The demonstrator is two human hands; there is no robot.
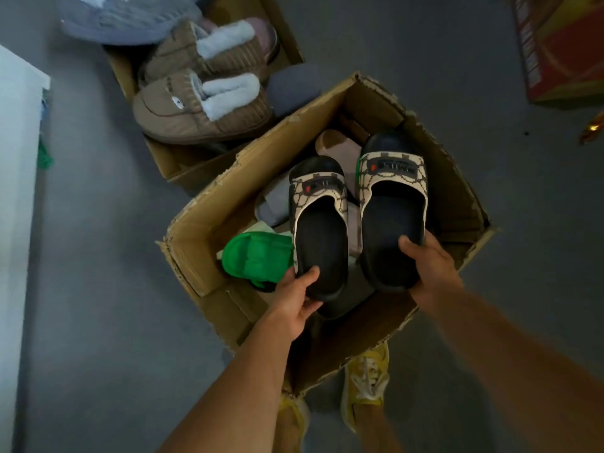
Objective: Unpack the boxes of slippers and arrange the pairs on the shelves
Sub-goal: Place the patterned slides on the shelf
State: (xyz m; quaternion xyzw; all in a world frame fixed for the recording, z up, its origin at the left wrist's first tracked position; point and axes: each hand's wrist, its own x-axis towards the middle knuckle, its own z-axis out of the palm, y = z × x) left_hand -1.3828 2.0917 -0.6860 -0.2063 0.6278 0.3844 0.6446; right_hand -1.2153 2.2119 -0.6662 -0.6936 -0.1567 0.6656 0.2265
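I hold a pair of black slides with beige patterned straps above an open cardboard box. My left hand grips the heel of the left slide, thumb on the insole. My right hand grips the heel of the right slide the same way. Inside the box lie a green slipper, a grey slipper and a pale pink one, partly hidden under the held pair.
A second open box behind holds brown fluffy slippers and a grey-blue one. A white shelf edge runs along the left. A red and yellow carton sits at the top right. My yellow shoes stand under the box's near corner.
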